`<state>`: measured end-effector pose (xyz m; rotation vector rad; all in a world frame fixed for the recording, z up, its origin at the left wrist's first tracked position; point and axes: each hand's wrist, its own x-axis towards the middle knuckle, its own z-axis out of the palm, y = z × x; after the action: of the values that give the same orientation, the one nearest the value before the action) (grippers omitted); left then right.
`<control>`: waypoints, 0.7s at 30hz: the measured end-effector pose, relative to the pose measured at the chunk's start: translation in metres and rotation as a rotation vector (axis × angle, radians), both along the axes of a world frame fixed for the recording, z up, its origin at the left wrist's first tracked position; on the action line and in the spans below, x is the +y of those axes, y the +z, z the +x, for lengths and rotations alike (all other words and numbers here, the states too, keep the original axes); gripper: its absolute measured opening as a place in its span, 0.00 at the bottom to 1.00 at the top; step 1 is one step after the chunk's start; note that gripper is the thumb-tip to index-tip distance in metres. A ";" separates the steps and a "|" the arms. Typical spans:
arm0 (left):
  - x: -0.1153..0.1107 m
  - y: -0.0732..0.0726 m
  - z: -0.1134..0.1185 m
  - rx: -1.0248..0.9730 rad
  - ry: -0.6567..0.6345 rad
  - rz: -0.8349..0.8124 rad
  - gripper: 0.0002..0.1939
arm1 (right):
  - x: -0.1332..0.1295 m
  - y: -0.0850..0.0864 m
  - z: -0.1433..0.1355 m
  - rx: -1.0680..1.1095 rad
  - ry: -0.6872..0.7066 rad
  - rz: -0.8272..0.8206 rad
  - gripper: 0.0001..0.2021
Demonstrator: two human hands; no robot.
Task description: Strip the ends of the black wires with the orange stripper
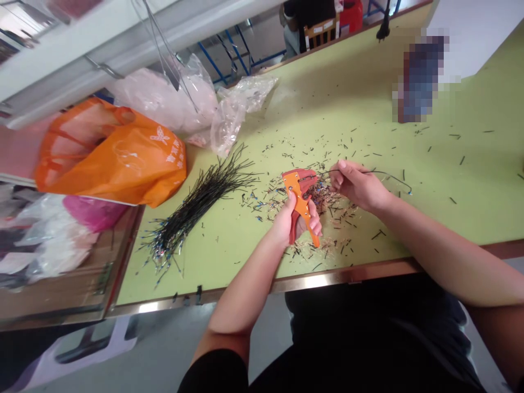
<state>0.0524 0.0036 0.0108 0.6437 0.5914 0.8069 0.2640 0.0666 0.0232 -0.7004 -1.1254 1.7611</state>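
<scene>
My left hand [290,219] is wrapped round the handles of an orange and red wire stripper [301,199], held above the bench top. A thin black wire [391,177] is pinched in the fingers of my right hand [355,184]. One end of this wire reaches the stripper's jaws; whether they grip it I cannot tell. Its other end trails off to the right, with a small blue tip. Under and around both hands lie black insulation scraps and copper strands [335,210]. A thick bundle of black wires [196,204] rests to the left, several with blue ends.
An orange bag [118,155] and clear plastic bags [229,112] lie at the back left of the green bench [229,256]. A black plug [383,28] hangs at the far edge. Beyond it a person [309,19] sits. A pixelated patch covers something at back right.
</scene>
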 end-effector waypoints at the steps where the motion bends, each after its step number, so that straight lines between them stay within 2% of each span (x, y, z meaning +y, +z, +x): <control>1: 0.000 -0.001 0.000 0.002 0.007 -0.007 0.41 | -0.001 0.001 -0.002 0.042 -0.001 -0.045 0.26; 6: -0.003 -0.005 0.004 0.005 0.027 -0.039 0.39 | -0.013 0.012 -0.012 0.297 0.040 -0.291 0.23; 9: -0.006 -0.005 0.011 -0.026 0.068 -0.031 0.38 | -0.017 0.017 -0.016 0.343 0.020 -0.346 0.22; 14: -0.009 0.003 0.018 -0.034 0.070 -0.032 0.42 | -0.015 0.023 -0.014 0.351 -0.044 -0.269 0.21; 17: -0.011 0.007 0.014 -0.018 0.072 -0.028 0.44 | -0.014 0.026 -0.008 0.276 -0.051 -0.197 0.21; 21: -0.014 0.005 0.008 -0.037 0.073 -0.010 0.43 | -0.016 0.030 -0.005 0.221 -0.073 -0.132 0.23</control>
<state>0.0601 -0.0103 0.0160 0.5999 0.5871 0.8820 0.2589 0.0508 0.0528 -0.6000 -0.8310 1.8124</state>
